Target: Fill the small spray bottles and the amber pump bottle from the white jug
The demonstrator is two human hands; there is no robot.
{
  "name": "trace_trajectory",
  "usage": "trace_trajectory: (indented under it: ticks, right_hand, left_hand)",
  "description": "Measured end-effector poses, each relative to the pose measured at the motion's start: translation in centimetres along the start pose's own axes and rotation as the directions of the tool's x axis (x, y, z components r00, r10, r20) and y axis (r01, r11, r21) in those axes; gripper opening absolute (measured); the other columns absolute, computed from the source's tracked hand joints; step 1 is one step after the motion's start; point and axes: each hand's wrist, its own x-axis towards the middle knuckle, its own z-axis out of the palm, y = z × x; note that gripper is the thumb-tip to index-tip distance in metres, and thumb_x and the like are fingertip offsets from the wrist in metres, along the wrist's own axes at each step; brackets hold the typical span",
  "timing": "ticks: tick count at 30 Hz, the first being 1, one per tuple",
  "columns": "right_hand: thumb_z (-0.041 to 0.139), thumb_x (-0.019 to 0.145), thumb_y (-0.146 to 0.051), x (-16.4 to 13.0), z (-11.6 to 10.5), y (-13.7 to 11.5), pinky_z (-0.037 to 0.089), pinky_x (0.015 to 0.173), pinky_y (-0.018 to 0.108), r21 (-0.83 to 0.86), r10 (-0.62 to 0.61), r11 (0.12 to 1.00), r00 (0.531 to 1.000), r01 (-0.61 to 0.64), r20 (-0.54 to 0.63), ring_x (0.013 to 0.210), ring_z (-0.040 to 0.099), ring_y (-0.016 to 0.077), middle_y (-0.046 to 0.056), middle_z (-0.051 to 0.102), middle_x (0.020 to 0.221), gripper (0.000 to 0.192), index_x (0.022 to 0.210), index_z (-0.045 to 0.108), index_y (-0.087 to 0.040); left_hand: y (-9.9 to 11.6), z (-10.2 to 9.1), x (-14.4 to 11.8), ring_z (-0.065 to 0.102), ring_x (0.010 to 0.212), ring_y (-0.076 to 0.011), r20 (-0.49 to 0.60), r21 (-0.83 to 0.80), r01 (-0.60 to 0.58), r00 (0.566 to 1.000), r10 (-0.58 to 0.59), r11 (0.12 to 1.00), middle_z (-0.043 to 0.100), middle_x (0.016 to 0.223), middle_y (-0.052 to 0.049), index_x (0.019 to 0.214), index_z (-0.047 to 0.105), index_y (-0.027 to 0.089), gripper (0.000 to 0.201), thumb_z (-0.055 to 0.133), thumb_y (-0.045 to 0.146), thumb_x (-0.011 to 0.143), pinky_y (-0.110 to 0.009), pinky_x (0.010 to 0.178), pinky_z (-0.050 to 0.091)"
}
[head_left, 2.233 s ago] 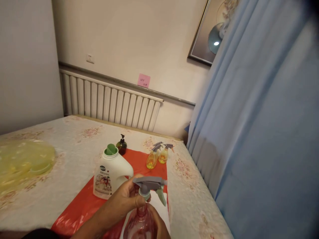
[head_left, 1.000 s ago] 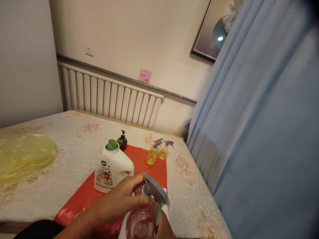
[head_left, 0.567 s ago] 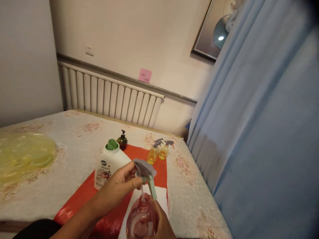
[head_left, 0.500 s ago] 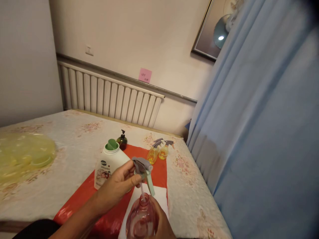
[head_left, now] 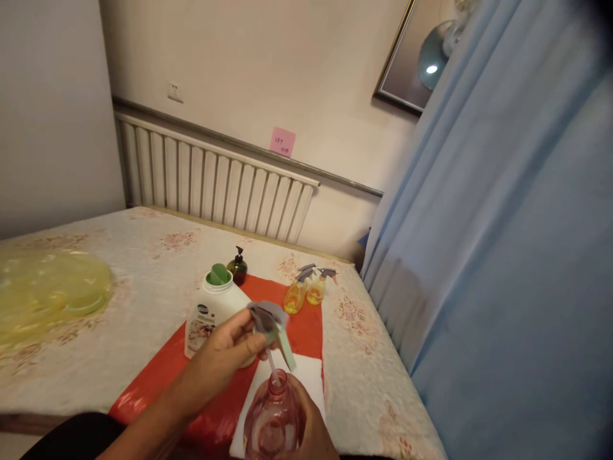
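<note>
My left hand [head_left: 225,354] grips a grey spray-trigger head [head_left: 268,322] with a pale green lever, lifted just above the neck of a clear pink bottle [head_left: 271,418]; its thin dip tube still reaches into the bottle's mouth. My right hand [head_left: 311,431] wraps the pink bottle's right side near the bottom edge of the view. The bottle stands over a white sheet [head_left: 306,377] lying on a red mat [head_left: 158,383].
A white jug with a green cap [head_left: 214,310] stands just behind my left hand. Farther back sit a dark pump bottle [head_left: 237,268] and two yellow spray bottles [head_left: 306,291]. A yellow plastic bag [head_left: 48,294] lies at left. A blue curtain [head_left: 502,255] hangs at right.
The trigger head was turned on the pink bottle's neck, then came off and rose in my left hand. My right hand has kept its hold on the bottle.
</note>
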Motion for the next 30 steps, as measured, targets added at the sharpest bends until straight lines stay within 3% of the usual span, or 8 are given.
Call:
trace_trajectory:
  ticks: [3, 7, 12, 16, 22, 25, 30]
  right_hand:
    - [0.091, 0.046, -0.036, 0.2, 0.0, -0.1, 0.053, 0.088, 0.041, 0.004, -0.045, 0.999, 0.998, 0.045, 0.031, 0.104, 0.064, 0.0322, 0.007, 0.068, 0.112, 0.092, 0.129, 0.054, -0.023]
    - [0.09, 0.047, -0.04, 0.2, 0.2, -0.2, 0.053, 0.086, 0.04, 0.002, -0.036, 0.999, 0.999, 0.036, 0.024, 0.102, 0.064, 0.0313, 0.007, 0.067, 0.111, 0.091, 0.128, 0.053, -0.023]
    - [0.09, 0.043, -0.05, 0.4, 0.6, -0.6, 0.054, 0.075, 0.037, 0.03, -0.016, 0.999, 0.993, 0.013, 0.113, 0.086, 0.067, 0.0284, 0.006, 0.068, 0.1, 0.087, 0.119, 0.056, -0.023]
    - [0.089, 0.046, -0.042, 0.5, 0.5, -0.3, 0.054, 0.078, 0.038, 0.052, -0.011, 0.999, 0.991, 0.004, 0.134, 0.088, 0.067, 0.0294, 0.005, 0.069, 0.098, 0.083, 0.119, 0.056, -0.023]
    - [0.08, 0.051, -0.024, 0.9, -0.2, 0.2, 0.05, 0.094, 0.04, -0.067, -0.042, 0.997, 0.998, 0.044, 0.04, 0.114, 0.06, 0.0349, 0.009, 0.066, 0.121, 0.082, 0.129, 0.053, -0.021]
    - [0.077, 0.053, -0.018, 1.5, -0.6, -0.3, 0.052, 0.092, 0.04, -0.114, -0.071, 0.99, 0.996, 0.077, 0.054, 0.111, 0.063, 0.0345, 0.008, 0.068, 0.119, 0.076, 0.125, 0.056, -0.022]
    - [0.078, 0.052, -0.018, 3.8, -1.9, -1.3, 0.053, 0.091, 0.041, -0.157, -0.102, 0.981, 0.993, 0.111, 0.063, 0.111, 0.063, 0.0334, 0.006, 0.068, 0.122, 0.078, 0.127, 0.055, -0.026]
  left_hand:
    - [-0.8, -0.8, -0.2, 0.058, 0.075, -0.0144, -0.079, -0.041, 0.007, 0.997, -0.011, 0.999, 0.067, 0.088, 0.0, 0.115, 0.065, 0.021, 0.031, 0.067, 0.037, 0.087, -0.027, 0.073, 0.047]
    - [-0.8, -1.3, -0.6, 0.061, 0.073, -0.0144, -0.154, -0.203, -0.014, 0.988, -0.017, 0.979, 0.07, 0.086, -0.003, 0.109, 0.067, 0.019, 0.032, 0.072, 0.037, 0.083, -0.026, 0.071, 0.049]
    - [-0.4, -2.6, -0.8, 0.065, 0.073, -0.0156, -0.379, -0.413, -0.155, 0.925, -0.015, 0.897, 0.073, 0.087, -0.006, 0.1, 0.071, 0.016, 0.031, 0.08, 0.033, 0.076, -0.023, 0.062, 0.052]
    - [-1.7, -4.4, -1.6, 0.068, 0.078, -0.0186, -0.47, -0.513, -0.202, 0.879, -0.076, 0.834, 0.075, 0.087, -0.008, 0.096, 0.072, 0.014, 0.028, 0.082, 0.027, 0.074, -0.024, 0.063, 0.057]
    - [-6.6, -8.3, -4.3, 0.072, 0.083, -0.0193, -0.48, -0.623, -0.167, 0.853, -0.205, 0.764, 0.077, 0.092, -0.007, 0.098, 0.072, 0.016, 0.017, 0.07, 0.01, 0.082, -0.028, 0.072, 0.062]
    - [-10.2, -11.1, -5.6, 0.073, 0.079, -0.0202, -0.544, -0.615, -0.153, 0.792, -0.277, 0.773, 0.077, 0.089, -0.009, 0.093, 0.072, 0.014, 0.016, 0.061, 0.006, 0.086, -0.03, 0.068, 0.064]
    - [-14.7, -15.6, -6.9, 0.075, 0.08, -0.0209, -0.534, -0.68, -0.118, 0.757, -0.378, 0.724, 0.076, 0.093, -0.01, 0.105, 0.07, 0.013, 0.023, 0.057, 0.004, 0.088, -0.033, 0.072, 0.065]
